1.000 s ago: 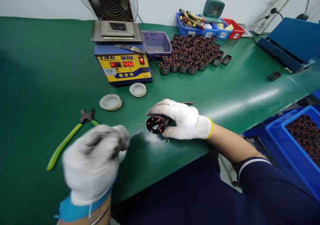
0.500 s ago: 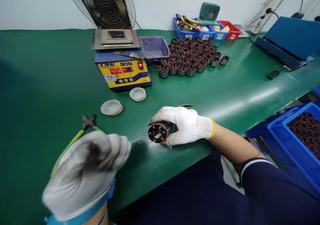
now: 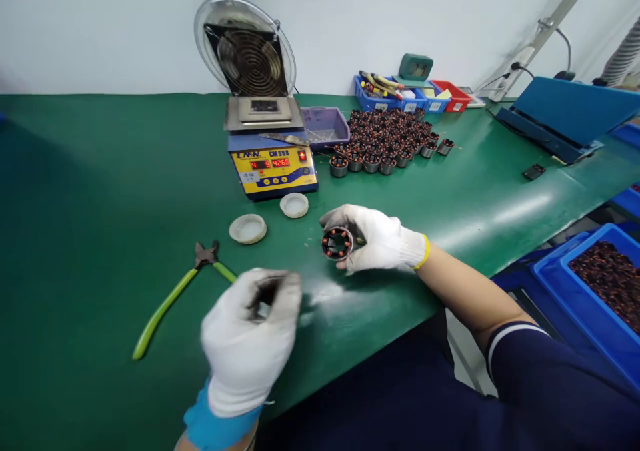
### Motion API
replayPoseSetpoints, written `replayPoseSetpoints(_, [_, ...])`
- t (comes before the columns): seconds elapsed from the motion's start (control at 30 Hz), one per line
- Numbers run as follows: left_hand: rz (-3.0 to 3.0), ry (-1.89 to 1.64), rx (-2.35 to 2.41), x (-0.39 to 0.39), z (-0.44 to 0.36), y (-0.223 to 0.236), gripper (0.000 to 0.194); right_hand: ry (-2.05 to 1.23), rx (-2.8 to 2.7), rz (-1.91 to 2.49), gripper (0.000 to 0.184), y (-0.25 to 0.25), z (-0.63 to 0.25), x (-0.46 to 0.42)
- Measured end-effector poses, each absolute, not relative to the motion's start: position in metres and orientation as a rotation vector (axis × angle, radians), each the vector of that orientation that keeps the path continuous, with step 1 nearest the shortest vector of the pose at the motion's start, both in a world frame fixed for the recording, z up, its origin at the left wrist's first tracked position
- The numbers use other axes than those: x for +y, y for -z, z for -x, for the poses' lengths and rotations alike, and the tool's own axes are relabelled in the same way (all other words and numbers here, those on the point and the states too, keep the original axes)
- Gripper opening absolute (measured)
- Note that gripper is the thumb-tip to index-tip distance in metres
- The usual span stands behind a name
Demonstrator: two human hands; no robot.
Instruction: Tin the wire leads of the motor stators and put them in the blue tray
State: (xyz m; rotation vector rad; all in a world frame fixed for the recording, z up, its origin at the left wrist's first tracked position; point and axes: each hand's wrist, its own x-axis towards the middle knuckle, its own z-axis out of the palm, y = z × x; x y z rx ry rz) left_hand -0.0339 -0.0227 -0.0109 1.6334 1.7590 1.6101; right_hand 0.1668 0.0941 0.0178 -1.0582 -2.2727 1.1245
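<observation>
My right hand (image 3: pixel 376 237), in a white glove with a yellow cuff, grips a motor stator (image 3: pixel 337 243) from its right side. The stator is a short dark ring with copper windings inside, its open end facing me. Low and to the left, my left hand (image 3: pixel 253 334) is closed, its gloved fingers curled in; anything inside them is hidden. It stands apart from the stator. Beside my left hand lie cutting pliers (image 3: pixel 167 311) with green handles, jaws pointing away, one handle partly covered by the hand.
Behind stand a blue-yellow solder pot (image 3: pixel 277 171), two white lids (image 3: pixel 249 229), a purple tray (image 3: pixel 327 127) and many stators (image 3: pixel 387 137) packed together. Blue bins (image 3: pixel 376 103) and a green clock (image 3: pixel 416 67) line the wall. A blue crate (image 3: pixel 555 264) sits beyond the right table edge.
The view has shifted. My left hand has moved right and closer to the stator, uncovering more of the pliers. My right hand still holds the stator, which has turned more upright.
</observation>
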Motion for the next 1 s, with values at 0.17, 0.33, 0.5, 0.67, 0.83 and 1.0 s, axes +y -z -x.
replayPoseSetpoints(0.17, [-2.313, -1.240, 1.475, -0.026, 0.011, 0.021, 0.021, -0.983, -2.349, 1.248, 0.064, -0.019, -0.144, 0.150])
replayPoseSetpoints(0.33, [-2.449, -1.227, 1.436, -0.028, 0.003, 0.023, 0.025, -0.841, -2.508, 1.345, 0.061, -0.022, -0.117, 0.184])
replayPoseSetpoints(0.5, [-2.476, -1.233, 1.455, -0.030, 0.005, 0.022, 0.026, -0.664, -2.552, 1.488, 0.046, -0.029, -0.097, 0.185])
replayPoseSetpoints(0.67, [-2.504, -1.192, 1.440, -0.032, 0.003, 0.021, 0.024, -0.632, -2.520, 1.564, 0.038, -0.032, -0.088, 0.185])
replayPoseSetpoints(0.83, [-2.515, -1.175, 1.431, -0.035, 0.002, 0.019, 0.020, -0.477, -2.394, 1.540, 0.055, -0.031, -0.094, 0.174])
replayPoseSetpoints(1.0, [-2.550, -1.149, 1.393, -0.037, 0.000, 0.020, 0.019, 0.164, -2.630, 1.403, 0.050, -0.029, -0.092, 0.152])
